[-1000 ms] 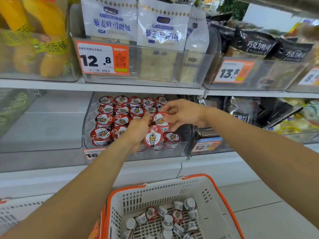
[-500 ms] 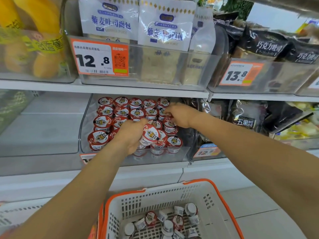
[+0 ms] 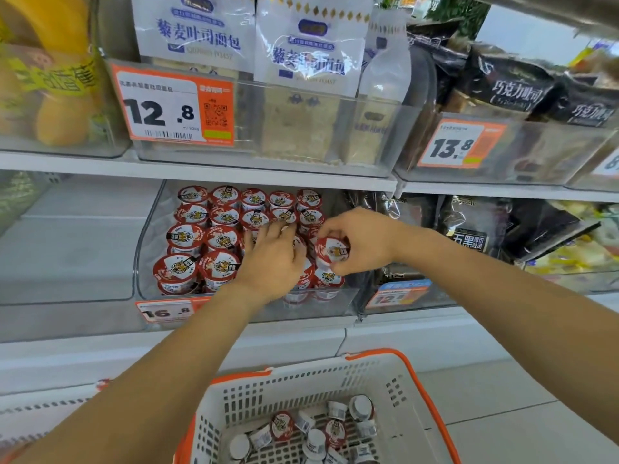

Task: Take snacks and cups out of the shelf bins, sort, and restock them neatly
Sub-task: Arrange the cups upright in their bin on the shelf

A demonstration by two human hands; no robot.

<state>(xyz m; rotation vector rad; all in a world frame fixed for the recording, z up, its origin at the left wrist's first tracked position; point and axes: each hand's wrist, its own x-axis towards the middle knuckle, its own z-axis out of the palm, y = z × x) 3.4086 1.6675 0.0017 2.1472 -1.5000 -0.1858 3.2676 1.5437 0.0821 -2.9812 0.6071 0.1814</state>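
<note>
A clear shelf bin (image 3: 147, 249) on the middle shelf holds several rows of small cups with red and white lids (image 3: 221, 239). My right hand (image 3: 363, 241) pinches one such cup (image 3: 331, 251) by its lid rim, at the bin's right side above the front row. My left hand (image 3: 271, 259) lies over the cups in the middle of the bin, fingers spread and stretched forward onto the lids. It hides the cups beneath it. Below, a white basket with an orange rim (image 3: 415, 393) holds several loose cups (image 3: 315, 433) lying at odd angles.
Above the cup bin stand bins of white bread bags (image 3: 197, 31) and dark bread bags (image 3: 516, 85), with orange price tags. Dark packs (image 3: 469, 226) fill the bin to the right. A clear bin (image 3: 73, 249) to the left has nothing showing in it. Grey floor tiles lie at lower right.
My left hand has let go of the tilted cup it held and now spreads over the lids. My right hand has taken a cup at the bin's right side.
</note>
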